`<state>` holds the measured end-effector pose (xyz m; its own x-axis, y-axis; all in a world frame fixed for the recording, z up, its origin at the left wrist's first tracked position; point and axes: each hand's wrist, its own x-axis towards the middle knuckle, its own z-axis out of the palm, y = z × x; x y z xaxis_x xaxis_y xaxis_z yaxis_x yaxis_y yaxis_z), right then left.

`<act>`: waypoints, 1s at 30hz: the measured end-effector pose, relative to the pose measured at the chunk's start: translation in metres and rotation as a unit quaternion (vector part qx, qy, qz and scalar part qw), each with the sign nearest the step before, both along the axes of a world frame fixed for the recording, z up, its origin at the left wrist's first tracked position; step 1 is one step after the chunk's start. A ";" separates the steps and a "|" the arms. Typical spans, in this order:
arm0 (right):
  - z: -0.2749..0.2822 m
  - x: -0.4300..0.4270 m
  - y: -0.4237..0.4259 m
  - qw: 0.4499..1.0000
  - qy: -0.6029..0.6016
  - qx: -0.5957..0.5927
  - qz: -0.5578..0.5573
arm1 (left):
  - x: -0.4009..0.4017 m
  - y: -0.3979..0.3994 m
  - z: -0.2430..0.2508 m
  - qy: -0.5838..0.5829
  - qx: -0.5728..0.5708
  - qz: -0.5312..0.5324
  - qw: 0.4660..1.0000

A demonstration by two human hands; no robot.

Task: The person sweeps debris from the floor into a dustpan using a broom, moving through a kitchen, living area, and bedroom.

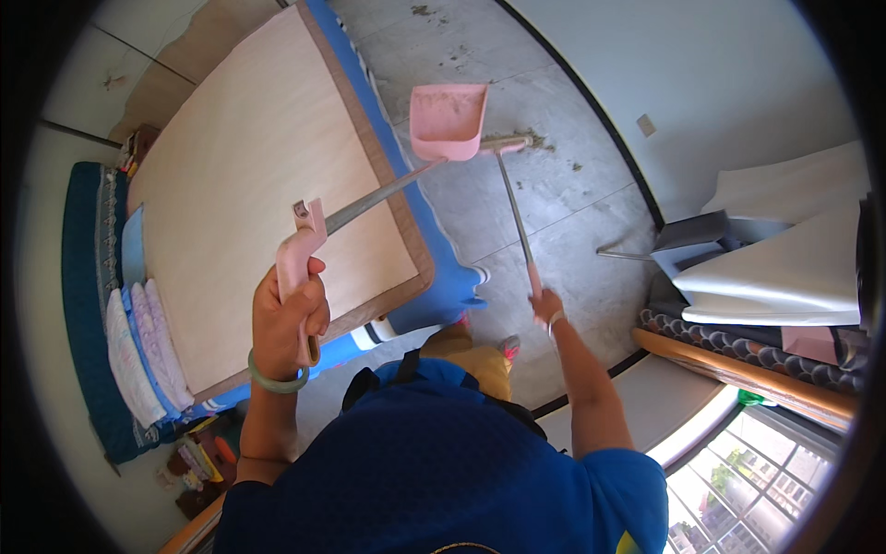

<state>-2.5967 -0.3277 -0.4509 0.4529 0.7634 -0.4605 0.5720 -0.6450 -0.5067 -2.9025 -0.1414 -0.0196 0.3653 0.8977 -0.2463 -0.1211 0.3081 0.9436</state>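
Observation:
My left hand (294,315) grips the pink plastic handle of a long-handled dustpan (448,118). Its grey pole crosses over the bed's corner, and the pink pan hangs over the floor with some dirt inside. Lower down, my right hand (547,306) is closed around the pink grip of a broom (513,201). The broom's pink head (504,144) is beside the pan's right edge, against a small pile of dirt (536,140) on the grey floor. Whether the pan touches the floor I cannot tell.
A bed (277,180) with a beige mat and blue sheet fills the left. Folded bedding (149,353) lies along its far side. More debris (453,55) is scattered ahead. At right are a wall (692,83), a white sheet (775,263) over objects, and a window (747,485).

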 end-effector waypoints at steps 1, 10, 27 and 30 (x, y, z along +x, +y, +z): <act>0.026 -0.014 -0.024 1.000 0.003 -0.002 -0.014 | -0.003 0.004 -0.006 0.015 -0.010 0.008 1.000; 0.132 -0.079 -0.216 0.978 0.052 -0.177 -0.102 | 0.010 0.043 -0.045 0.003 -0.048 -0.024 0.999; 0.058 0.126 0.022 0.967 0.149 -0.194 -0.071 | 0.127 0.069 -0.078 0.118 -0.106 0.051 0.986; 0.043 0.171 0.106 0.971 0.098 -0.214 0.036 | 0.161 0.067 -0.070 0.118 -0.120 0.083 0.982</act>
